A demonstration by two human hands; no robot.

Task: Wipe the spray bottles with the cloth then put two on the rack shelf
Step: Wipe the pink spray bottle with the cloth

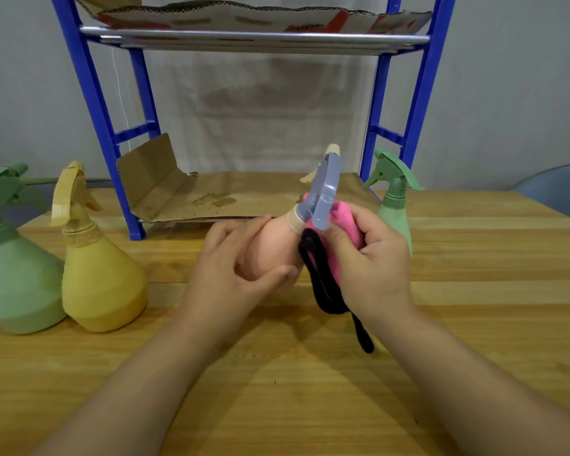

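My left hand [236, 268] grips the body of a peach spray bottle [273, 245], tilted with its grey-blue trigger head [324, 192] pointing up and away. My right hand [372, 258] holds a pink cloth [349, 225] with a black edge strip against the bottle's neck and head. The black strip [329, 291] hangs down toward the table. A yellow spray bottle [101, 274] and a green one [17, 274] stand at the left. Another green spray bottle [396, 205] stands just behind my right hand. The blue rack [94, 103] stands behind, its lower shelf lined with cardboard [244, 195].
The rack's upper shelf [254, 37] has metal rails and a cardboard sheet on it. The wooden table [474, 291] spreads under everything. A grey wall is behind, and a blue-grey rounded object [560, 182] shows at the far right.
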